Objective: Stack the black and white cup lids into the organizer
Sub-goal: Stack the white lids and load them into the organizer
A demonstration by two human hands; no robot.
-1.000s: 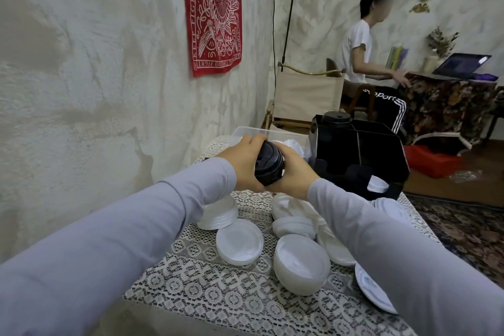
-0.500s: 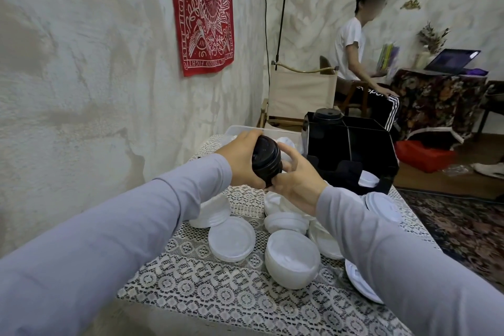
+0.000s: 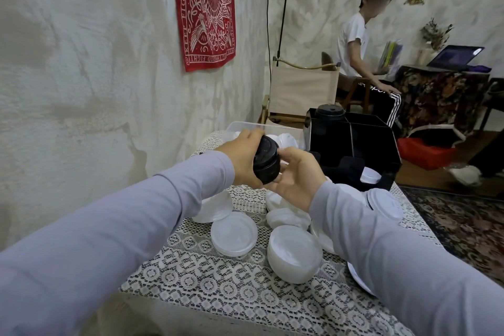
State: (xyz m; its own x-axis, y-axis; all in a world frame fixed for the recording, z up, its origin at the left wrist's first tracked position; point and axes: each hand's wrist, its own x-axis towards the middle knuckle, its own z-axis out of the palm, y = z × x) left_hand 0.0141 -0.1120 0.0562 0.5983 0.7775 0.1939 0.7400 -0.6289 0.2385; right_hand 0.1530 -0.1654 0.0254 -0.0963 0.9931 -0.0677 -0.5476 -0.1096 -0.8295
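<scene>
Step, seemingly: squaring black lids; left hand grips, right hand cups; next, likely: organizer, 2 o'clock

- Stack of black lids, gripped in the fingers: glossy black, plain.
- Loose lids, below the fingers: white, plain.
- Organizer, right of the fingers: black all over. It holds black lids at its far-left corner and a white lid in a front slot.
- Tablecloth, under the fingers: white lace in repeated rings and rosettes, with dark showing through.
- Sleeves, nearer than the fingers: pale lilac-grey, plain.
- Tub, just beyond the fingers: clear.
- Wall hanging, above the fingers: red, with white line ornament and lettering.
- Chair, beyond the fingers: beige canvas.
- Box, far right of the fingers: red.
- Rug, far right of the fingers: dark, with a reddish floral pattern.
- Wall, left of the fingers: off-white, mottled grey.
</scene>
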